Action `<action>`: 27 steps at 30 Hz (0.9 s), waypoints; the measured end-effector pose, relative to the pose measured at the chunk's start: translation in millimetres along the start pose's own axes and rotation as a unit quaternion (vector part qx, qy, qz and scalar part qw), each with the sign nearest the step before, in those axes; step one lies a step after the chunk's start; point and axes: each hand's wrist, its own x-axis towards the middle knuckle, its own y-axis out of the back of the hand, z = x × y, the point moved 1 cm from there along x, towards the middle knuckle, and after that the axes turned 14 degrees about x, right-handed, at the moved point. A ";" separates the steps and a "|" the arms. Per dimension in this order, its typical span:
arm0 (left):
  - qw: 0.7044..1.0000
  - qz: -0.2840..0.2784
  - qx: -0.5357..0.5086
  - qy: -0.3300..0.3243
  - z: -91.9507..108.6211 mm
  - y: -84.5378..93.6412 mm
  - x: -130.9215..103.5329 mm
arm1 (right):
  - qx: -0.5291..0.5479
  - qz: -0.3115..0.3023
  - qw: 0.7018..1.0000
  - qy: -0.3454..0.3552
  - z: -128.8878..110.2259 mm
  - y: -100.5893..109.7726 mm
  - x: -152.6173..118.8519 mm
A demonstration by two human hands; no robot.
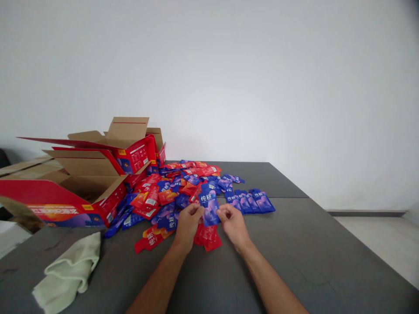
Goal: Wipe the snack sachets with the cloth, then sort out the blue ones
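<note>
A blue packet with white lettering and pink-purple round shapes is held up in front of me, its printed face toward me. My left hand pinches its left edge, and my right hand pinches the right edge. Behind it spreads a loose pile of red packets and blue packets. Several blue packets lie overlapping in a row just beyond my right hand. Between my wrists, a few red packets rest on the table, partly hidden by my left hand.
Open red cardboard boxes with raised flaps stand at the left, beside the pile. A pale green cloth lies crumpled at the front left. The dark grey table ends along a slanting right edge, and a white wall rises behind.
</note>
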 end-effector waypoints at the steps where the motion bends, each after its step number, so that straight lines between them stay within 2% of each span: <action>1: 1.000 0.007 -0.007 0.007 -1.0 -0.6 0.3 | -0.029 0.012 0.999 0.023 -0.8 -1.4 -1.9; 3: 1.000 0.012 -0.013 0.018 -3.0 -1.0 0.7 | -0.099 0.017 0.992 0.080 -3.7 -6.5 -7.6; 6: 1.000 0.012 -0.009 0.018 -5.1 0.0 0.7 | -0.203 -0.023 0.969 0.141 -6.6 -16.9 -17.7; 11: 1.000 0.000 0.002 0.023 -6.4 -1.7 -1.3 | -0.276 -0.019 0.953 0.125 -0.3 -22.1 -24.5; 16: 0.999 -0.035 0.000 0.021 -4.1 -8.6 -3.2 | -0.299 0.012 0.943 0.146 4.0 -12.3 -18.0; 20: 0.999 -0.012 0.029 0.019 -3.9 -8.8 -2.0 | -0.348 0.076 0.924 0.137 9.2 14.1 0.1; 27: 0.997 -0.002 0.074 0.013 -9.8 -4.5 2.5 | -0.463 0.205 0.856 0.108 28.0 88.7 32.9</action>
